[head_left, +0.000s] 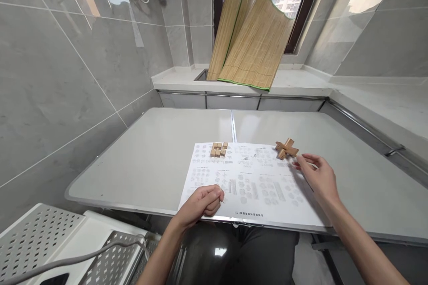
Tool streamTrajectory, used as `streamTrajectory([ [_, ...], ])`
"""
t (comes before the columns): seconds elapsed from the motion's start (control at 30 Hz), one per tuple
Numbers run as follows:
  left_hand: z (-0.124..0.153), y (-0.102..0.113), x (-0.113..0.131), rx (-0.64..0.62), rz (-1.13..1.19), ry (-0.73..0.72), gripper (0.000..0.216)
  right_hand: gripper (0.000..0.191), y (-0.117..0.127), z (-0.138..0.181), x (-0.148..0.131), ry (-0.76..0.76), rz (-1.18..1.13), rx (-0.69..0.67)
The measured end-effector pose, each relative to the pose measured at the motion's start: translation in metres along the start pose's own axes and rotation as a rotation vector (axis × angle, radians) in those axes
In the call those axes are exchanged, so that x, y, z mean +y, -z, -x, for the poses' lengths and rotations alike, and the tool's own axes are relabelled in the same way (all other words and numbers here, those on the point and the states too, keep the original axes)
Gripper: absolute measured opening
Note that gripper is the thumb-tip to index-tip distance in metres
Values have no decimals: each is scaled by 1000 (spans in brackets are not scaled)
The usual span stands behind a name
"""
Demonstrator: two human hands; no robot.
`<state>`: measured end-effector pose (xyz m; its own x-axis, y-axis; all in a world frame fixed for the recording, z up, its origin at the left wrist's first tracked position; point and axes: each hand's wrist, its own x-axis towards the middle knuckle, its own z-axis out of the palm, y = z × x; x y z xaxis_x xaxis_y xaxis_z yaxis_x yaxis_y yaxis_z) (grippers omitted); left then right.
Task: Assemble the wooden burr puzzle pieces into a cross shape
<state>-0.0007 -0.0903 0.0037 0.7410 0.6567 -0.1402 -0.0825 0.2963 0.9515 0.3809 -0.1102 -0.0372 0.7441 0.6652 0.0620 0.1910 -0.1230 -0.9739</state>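
Two hands are resting on the paper (247, 182): my left hand (202, 205) curled shut, my right hand (317, 176) loose-fingered just beside the wooden cross (286, 148).

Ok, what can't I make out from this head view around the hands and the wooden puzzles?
- Printed sheet: diagrams and caption too small to read.
- Left hand: curled; fingers hide whatever is inside.
- Right hand: contact with cross-shaped puzzle unclear.
- Block puzzle: piece count too small to tell.
- White perforated rack: cut off by bottom edge.

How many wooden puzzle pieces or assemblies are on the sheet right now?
2: a flat tan wooden block cluster at the printed paper sheet's top left, and a crossed brown wooden burr puzzle at its top right, near the right hand.
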Motion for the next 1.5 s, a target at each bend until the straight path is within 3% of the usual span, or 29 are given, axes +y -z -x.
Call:
streamTrajectory([
  [0.07,0,-1,1,1,4,0,42,52,6,23,-1,-4,-51,-62],
  [0.27,0,-4,6,33,-25,29,44,43,13,83,-1,24,-73,-458],
  [0.37,-1,-5,4,70,-12,21,45,43,15,89,4,43,-57,-497],
  [0.43,-5,-5,2,206,14,-56,45,44,14,89,6,55,-63,-475],
  [0.53,-16,-4,0,511,-30,-174,45,46,13,88,4,70,-60,-444],
  [0.67,-42,1,7,814,-497,-223,36,47,11,88,2,73,-58,-437],
  [0.73,-58,5,13,886,-764,-257,28,48,11,88,3,73,-65,-441],
  [0.9,-100,23,27,749,-1149,-318,46,50,9,87,7,68,-74,-444],
  [1.1,-138,49,31,500,-1330,-261,69,52,7,86,5,80,-108,-439],
  [1.27,-147,53,36,331,-1384,-303,53,51,8,86,-2,126,-86,-437],
  [1.5,-147,52,43,342,-1432,-320,43,50,6,85,-4,144,-113,-436],
])
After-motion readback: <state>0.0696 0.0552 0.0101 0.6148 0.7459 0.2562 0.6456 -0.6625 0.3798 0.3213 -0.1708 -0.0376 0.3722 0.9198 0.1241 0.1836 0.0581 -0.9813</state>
